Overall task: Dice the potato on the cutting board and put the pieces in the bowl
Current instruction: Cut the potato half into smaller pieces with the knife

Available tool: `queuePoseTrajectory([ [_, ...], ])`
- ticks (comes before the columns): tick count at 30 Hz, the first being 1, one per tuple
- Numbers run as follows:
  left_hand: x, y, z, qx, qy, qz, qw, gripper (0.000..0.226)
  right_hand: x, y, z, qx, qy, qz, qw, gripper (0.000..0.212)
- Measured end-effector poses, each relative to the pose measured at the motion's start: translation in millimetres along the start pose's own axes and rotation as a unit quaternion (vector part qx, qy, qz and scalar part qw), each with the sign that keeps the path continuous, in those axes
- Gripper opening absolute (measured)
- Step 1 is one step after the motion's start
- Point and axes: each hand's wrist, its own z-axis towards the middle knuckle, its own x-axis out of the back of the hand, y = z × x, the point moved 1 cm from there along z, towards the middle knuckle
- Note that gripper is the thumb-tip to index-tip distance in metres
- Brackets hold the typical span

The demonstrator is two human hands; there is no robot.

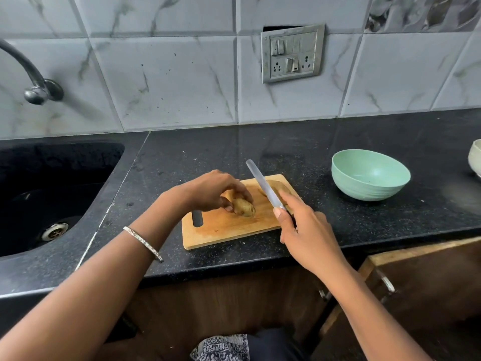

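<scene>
left hand (213,190) curled over potato piece (243,207) on cutting board (221,225), right hand (303,227) gripping knife (263,186), blade angled up-left above board, second potato piece (279,187) behind blade, green bowl (369,178) apart to the right

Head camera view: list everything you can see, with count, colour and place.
cutting board: one, tan wood, on counter
potato pieces: two, brown, on the board, one behind the blade
knife: one, grey blade, over the board
bowl: one, mint green, counter right of board
second bowl: one, whitish, at right edge
counter: one, black
sink: one, black, left
tap: one, metal, above sink
switch panel: one, grey, on tiled wall
bangle: one, silver, left forearm
left hand: one, holds nearer potato piece
right hand: one, grips knife
</scene>
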Motion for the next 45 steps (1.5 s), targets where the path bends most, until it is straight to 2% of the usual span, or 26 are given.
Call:
queuePoseTrajectory([
  [7,-10,-3,-4,0.032,0.049,0.008,0.998,0.038,-11,-10,15,-0.016,0.001,-0.024,1.0,0.032],
  [14,-25,7,-10,0.145,0.173,0.044,0.973,0.043,-2,-26,26,-0.004,0.027,-0.045,0.999,0.024],
  [17,-30,10,-13,0.184,0.203,0.023,0.962,0.045,0,-21,23,-0.011,0.025,-0.045,0.999,0.023],
  [23,-30,14,-15,0.208,0.198,-0.051,0.956,0.056,3,-12,13,-0.006,-0.012,-0.058,0.998,0.043],
  [27,-27,17,-13,0.208,0.187,-0.061,0.958,0.046,2,-13,12,0.01,-0.033,-0.059,0.998,0.043],
  [32,-25,15,-14,0.214,0.182,-0.083,0.956,0.046,2,-11,14,0.012,-0.043,-0.064,0.997,0.043],
  [35,-26,18,-13,0.212,0.197,-0.092,0.953,0.048,5,-12,15,0.024,-0.031,-0.068,0.997,0.044],
  [39,-26,23,-11,0.213,0.212,-0.09,0.95,0.036,4,-14,13,0.033,-0.041,-0.07,0.996,0.045],
  [45,-25,24,-11,0.223,0.218,-0.095,0.945,0.033,1,-11,14,0.043,-0.049,-0.071,0.995,0.046],
])
